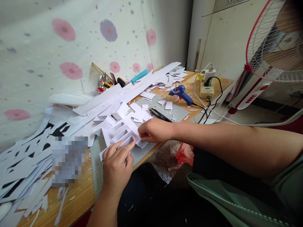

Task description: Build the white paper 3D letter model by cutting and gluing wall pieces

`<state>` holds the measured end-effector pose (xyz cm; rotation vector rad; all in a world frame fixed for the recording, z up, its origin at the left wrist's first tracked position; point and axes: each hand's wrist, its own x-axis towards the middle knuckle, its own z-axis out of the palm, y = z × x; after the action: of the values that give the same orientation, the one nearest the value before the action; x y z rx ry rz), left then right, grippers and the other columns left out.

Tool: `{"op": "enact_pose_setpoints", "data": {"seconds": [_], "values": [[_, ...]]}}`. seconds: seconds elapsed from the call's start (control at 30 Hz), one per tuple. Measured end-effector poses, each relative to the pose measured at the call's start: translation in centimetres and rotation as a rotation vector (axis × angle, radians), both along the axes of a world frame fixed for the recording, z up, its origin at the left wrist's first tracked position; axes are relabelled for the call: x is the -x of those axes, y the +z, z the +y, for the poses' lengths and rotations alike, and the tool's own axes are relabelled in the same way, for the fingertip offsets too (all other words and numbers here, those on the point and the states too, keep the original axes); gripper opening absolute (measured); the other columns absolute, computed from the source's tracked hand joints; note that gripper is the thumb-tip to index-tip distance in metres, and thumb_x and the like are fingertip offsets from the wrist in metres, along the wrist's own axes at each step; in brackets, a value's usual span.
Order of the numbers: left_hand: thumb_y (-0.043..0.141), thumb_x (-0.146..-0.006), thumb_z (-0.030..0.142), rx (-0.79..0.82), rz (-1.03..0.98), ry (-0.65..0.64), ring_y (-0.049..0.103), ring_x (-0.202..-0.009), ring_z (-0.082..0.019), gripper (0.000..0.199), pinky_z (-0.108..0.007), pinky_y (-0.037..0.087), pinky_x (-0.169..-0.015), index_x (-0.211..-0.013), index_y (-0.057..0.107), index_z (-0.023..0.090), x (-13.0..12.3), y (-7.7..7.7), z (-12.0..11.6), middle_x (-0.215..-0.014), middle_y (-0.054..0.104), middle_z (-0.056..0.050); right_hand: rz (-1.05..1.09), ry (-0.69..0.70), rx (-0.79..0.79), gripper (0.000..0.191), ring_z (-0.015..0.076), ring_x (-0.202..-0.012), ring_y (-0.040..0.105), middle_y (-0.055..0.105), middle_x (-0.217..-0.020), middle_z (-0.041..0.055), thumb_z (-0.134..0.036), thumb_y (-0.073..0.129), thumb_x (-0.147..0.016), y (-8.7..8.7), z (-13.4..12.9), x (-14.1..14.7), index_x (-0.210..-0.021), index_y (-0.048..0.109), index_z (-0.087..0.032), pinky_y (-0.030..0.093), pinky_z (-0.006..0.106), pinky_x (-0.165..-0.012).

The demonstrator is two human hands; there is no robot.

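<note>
A white cardboard model (121,130) with several upright walls and slots lies on the grey cutting mat (96,170). My left hand (119,160) rests at its near edge, fingers stretched out over the walls and thumb apart. At the model's right side, my right hand (155,130) is closed with its fingertips pressed together and pointing down. Whatever those fingertips hold, if anything, is hidden. Just beyond the right hand lies a black utility knife (159,114). Small cut card pieces (139,112) are scattered behind the model.
A blue glue gun (181,94) lies near a power strip (206,88) with cables. Long white card strips (151,78) cover the back, and cut sheets (26,157) pile up at left. A fan (272,56) stands at right. A red plastic bag (185,153) is below the table edge.
</note>
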<state>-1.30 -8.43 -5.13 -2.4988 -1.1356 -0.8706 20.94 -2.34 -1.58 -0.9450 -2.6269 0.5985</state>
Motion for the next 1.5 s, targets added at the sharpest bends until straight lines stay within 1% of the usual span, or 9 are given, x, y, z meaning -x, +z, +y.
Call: {"op": "enact_pose_setpoints", "data": {"seconds": [0.2,0.6,1.5], "values": [[0.052,-0.084,0.004,0.013,-0.01,0.005,0.064,-0.103,-0.027,0.037,-0.045,0.045,-0.095,-0.111,0.068,0.023,-0.04,-0.06,0.06,-0.089,0.077,-0.002,0.006,-0.01,-0.015,0.009,0.0151,-0.072,0.054,0.068,-0.082,0.0053,-0.014,0.057,-0.08,-0.19,0.02,0.04,-0.083,0.065,-0.016,0.034,0.025,-0.064],[0.053,-0.084,0.003,0.019,-0.009,0.001,0.063,-0.102,-0.027,0.037,-0.045,0.046,-0.093,-0.113,0.067,0.022,-0.1,-0.01,0.13,-0.087,0.077,-0.002,0.002,-0.01,-0.019,0.008,0.0147,-0.07,0.053,0.068,-0.08,0.0049,-0.012,0.057,-0.079,-0.08,-0.04,0.18,-0.081,0.065,-0.015,0.033,0.025,-0.063],[0.054,-0.083,0.003,0.019,-0.011,0.008,0.063,-0.101,-0.027,0.039,-0.044,0.045,-0.093,-0.113,0.067,0.024,0.1,-0.05,0.08,-0.086,0.076,-0.001,-0.025,-0.007,-0.056,0.009,0.0149,-0.071,0.053,0.069,-0.083,0.0052,-0.015,0.057,-0.083,-0.04,-0.07,0.16,-0.084,0.066,-0.016,0.032,0.025,-0.063]]}}
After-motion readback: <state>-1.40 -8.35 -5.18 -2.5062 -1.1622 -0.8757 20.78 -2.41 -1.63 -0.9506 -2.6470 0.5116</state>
